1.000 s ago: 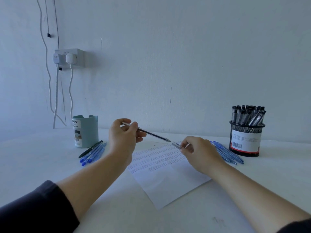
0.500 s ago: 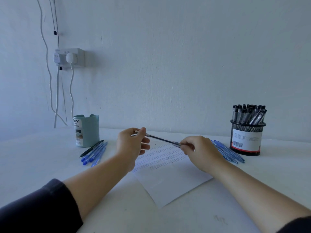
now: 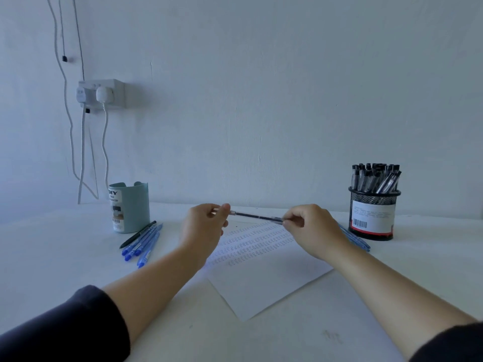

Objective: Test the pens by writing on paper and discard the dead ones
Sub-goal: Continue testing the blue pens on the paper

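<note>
Pinching pen [image 3: 257, 217] ends, both hands [image 3: 202, 227] hold it level, left-to-right.

A: What can't you make out?
B: Both ends of the pen [image 3: 257, 217] sit inside my fingers; left hand [image 3: 202, 226] covers one, right hand [image 3: 312, 228] the other. Cap on or off, can't tell.
A: The paper [image 3: 264, 280]?
B: Rows of marks too small to read; my arms cover pts of the sheet.
A: And behind yr right hand?
B: Blue pens [image 3: 356, 239], mostly hidden by my wrist. Sleeves cut off at bottom edge.
</note>
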`<state>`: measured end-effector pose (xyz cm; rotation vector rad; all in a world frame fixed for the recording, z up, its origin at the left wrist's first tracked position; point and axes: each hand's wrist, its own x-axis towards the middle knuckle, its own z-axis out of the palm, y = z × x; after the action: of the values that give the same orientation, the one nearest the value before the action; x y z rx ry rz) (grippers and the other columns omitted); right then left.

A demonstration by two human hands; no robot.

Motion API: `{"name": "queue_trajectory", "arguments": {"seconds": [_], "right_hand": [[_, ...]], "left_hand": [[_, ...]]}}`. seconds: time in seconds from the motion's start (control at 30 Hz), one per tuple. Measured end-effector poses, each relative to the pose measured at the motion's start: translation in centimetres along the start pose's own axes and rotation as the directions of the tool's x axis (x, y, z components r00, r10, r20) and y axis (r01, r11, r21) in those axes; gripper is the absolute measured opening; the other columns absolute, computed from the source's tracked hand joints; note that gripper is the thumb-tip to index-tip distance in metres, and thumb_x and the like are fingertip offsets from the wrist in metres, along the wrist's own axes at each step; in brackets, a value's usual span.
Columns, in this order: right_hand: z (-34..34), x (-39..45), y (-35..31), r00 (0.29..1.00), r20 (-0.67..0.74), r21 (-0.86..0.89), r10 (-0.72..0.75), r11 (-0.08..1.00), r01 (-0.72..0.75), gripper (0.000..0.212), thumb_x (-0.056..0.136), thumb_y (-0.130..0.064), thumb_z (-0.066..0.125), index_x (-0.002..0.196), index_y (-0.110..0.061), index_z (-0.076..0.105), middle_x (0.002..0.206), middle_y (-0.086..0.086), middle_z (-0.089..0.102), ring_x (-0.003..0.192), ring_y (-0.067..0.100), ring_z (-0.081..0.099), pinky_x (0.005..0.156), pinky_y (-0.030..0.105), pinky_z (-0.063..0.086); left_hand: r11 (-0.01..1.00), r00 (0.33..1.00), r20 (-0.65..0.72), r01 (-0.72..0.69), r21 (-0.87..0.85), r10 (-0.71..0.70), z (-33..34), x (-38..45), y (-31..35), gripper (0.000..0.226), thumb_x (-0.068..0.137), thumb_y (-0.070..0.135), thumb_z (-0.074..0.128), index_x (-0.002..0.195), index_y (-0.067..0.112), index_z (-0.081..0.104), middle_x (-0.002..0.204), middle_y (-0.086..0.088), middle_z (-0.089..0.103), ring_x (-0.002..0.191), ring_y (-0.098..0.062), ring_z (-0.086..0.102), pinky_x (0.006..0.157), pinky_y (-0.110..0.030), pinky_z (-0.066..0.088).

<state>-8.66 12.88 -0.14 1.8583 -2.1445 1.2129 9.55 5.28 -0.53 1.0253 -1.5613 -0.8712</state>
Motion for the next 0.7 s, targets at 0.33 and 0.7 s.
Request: {"name": "queue_trajectory", "arguments": {"seconds": [0.33, 0.7], "right_hand": [[-2.4, 0.2, 4.7, 0.775, -0.384, -0.213, 0.502, 0.768, -0.603, 0.018, 0.091, -0.029, 0.054, 0.096, -0.017, 0.065, 0.094, 0.007, 0.063, 0.107, 0.03, 0.052, 0.088, 0.036, 0.031], [-2.0, -0.2, 3.5, 0.841, -0.276, -0.431, 0.466, 0.722, -0.541, 0.03, 0.092, -0.032, 0.05, 0.12, -0.019, 0.055, 0.124, 0.007, 0.049, 0.12, 0.031, 0.04, 0.098, 0.038, 0.031]], "left_hand": [[0.913, 0.993, 0.107, -0.085, 0.398, 0.046, -0.3, 1.2, -1.5, 0.023, 0.092, 0.022, 0.055, 0.114, 0.016, 0.059, 0.081, 0.004, 0.058, 0.063, -0.013, 0.051, 0.06, -0.025, 0.041], [0.898, 0.989, 0.142, -0.092, 0.43, 0.033, -0.5, 1.4, -1.4, 0.014, 0.093, 0.014, 0.053, 0.089, 0.012, 0.066, 0.071, 0.002, 0.056, 0.056, -0.013, 0.046, 0.052, -0.02, 0.035]]}}
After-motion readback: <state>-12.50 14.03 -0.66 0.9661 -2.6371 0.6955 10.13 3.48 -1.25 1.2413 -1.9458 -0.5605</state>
